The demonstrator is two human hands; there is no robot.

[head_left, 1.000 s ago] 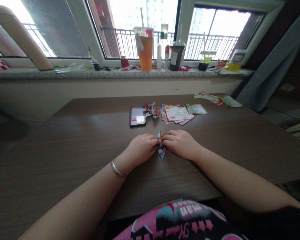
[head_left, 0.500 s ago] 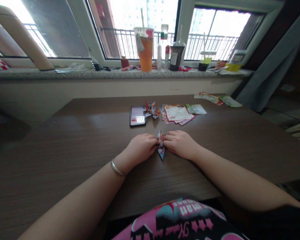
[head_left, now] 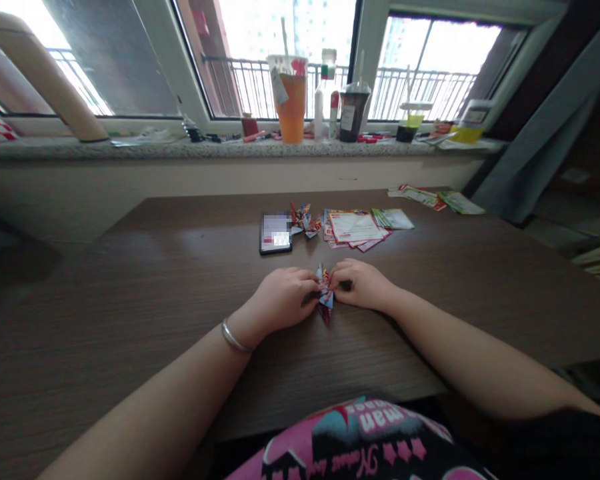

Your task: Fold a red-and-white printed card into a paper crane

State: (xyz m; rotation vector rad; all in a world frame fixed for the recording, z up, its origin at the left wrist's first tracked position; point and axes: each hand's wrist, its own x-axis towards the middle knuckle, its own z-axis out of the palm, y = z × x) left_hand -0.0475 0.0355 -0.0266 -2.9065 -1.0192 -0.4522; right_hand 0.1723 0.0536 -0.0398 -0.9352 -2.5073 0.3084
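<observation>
Between my two hands, on the table in the head view, is a small folded piece of printed paper (head_left: 326, 300), pointed at both ends, blue, red and yellow. My left hand (head_left: 291, 293) pinches its left side; a silver bangle circles that wrist. From the right, my right hand (head_left: 359, 283) grips the paper between thumb and finger, the other fingers curled. My fingers hide part of its middle. Just beyond lie other folded paper pieces (head_left: 306, 221) in the same print, beside a phone (head_left: 275, 233) with a lit screen.
A stack of printed paper sheets (head_left: 355, 227) lies behind my right hand, with more leaflets (head_left: 425, 197) near the table's far right edge. On the stone windowsill (head_left: 220, 148) stand a tall orange drink (head_left: 293, 107), a dark drink cup (head_left: 353, 113), and several bottles and small items.
The folded paper has turned and opened slightly at its near end, where a reddish point now shows below the blue part. My right hand has lifted a little, its fingers more arched.
</observation>
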